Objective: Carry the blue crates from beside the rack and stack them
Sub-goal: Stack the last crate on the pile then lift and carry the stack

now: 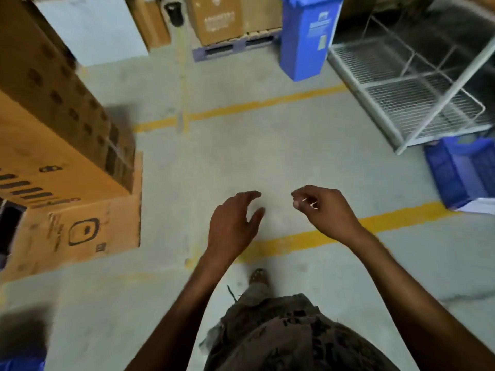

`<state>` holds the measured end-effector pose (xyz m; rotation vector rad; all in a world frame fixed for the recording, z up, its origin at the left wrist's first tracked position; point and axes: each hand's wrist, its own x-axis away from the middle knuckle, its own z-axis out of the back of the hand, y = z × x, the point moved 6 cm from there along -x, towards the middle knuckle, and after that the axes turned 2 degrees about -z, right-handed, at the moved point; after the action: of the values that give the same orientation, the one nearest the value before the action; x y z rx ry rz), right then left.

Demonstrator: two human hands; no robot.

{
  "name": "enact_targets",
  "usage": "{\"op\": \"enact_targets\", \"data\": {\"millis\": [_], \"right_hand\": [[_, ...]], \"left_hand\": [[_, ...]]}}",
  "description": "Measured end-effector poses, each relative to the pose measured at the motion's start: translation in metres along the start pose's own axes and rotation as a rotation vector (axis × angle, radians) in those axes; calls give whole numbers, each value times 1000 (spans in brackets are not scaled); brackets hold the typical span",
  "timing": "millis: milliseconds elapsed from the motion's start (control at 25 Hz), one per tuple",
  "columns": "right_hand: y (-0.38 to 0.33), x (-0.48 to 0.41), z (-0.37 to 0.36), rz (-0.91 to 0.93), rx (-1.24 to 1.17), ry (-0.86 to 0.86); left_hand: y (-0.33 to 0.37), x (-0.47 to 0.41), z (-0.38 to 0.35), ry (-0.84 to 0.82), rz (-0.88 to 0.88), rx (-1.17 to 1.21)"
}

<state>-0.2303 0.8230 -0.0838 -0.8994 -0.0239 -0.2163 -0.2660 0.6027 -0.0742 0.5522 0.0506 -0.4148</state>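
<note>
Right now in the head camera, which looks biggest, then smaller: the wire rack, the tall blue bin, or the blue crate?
1. wire rack, largest by far.
2. tall blue bin.
3. blue crate, but it is cut off at the picture's edge and nearer the camera, so bin versus crate is unsure.

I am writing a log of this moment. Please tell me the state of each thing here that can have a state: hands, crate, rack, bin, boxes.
left hand: open, empty, held over the floor
right hand: fingers loosely curled, holds nothing
blue crate: on the floor beside the rack, tilted, not yet picked up
wire rack: upright, visible shelves bare
blue bin: upright, lid state out of view
cardboard boxes: stacked, closed
</note>
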Motion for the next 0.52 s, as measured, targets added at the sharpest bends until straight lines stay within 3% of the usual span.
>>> {"op": "enact_targets", "data": {"millis": [120,280,520], "right_hand": [[58,-22,58,-160,-127,140],[140,-49,127,-469,-589,410],[255,-52,198,-876,-1121,583]], "left_hand": [[51,-70,-49,-79,-63,89],[111,-159,-144,-326,100,405],[238,-243,-281,-762,269,779]]}}
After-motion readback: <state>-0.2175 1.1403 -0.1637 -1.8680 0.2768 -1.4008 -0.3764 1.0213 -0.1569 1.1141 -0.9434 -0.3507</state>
